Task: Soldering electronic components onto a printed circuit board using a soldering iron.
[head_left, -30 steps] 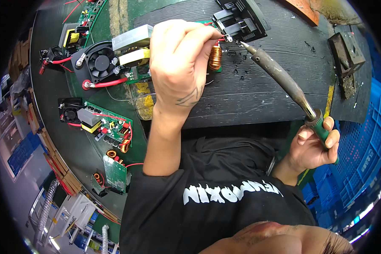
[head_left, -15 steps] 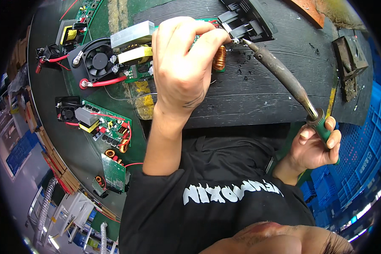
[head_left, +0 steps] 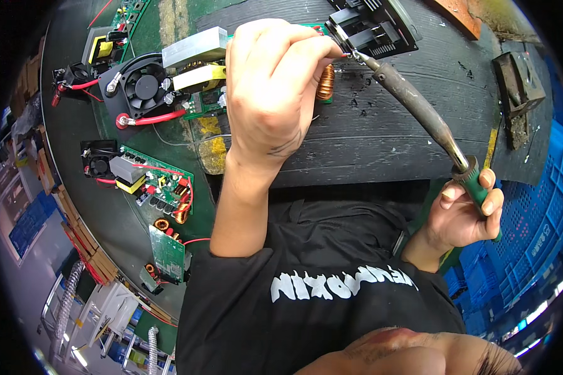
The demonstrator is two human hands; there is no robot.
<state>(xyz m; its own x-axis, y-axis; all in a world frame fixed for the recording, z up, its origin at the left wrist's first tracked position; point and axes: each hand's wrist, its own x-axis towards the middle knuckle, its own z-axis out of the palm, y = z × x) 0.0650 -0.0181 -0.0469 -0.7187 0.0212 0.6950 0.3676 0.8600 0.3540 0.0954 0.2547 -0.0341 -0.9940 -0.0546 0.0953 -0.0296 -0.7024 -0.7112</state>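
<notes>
The left hand [head_left: 272,94] covered most of the green circuit board [head_left: 201,106], its grip pinching something too small to identify. The right hand [head_left: 466,212] gripped the soldering iron [head_left: 413,103], whose tip met the black component [head_left: 372,28] beside the left fingertips.

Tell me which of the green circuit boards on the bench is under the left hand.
The circuit board at the top, carrying the copper coil beside the black fan. The left hand covers it; the other boards lie apart, lower left.

Your single head camera looks steeply down from close above the bench [head_left: 369,137], its fisheye bending edges near the rim.
</notes>
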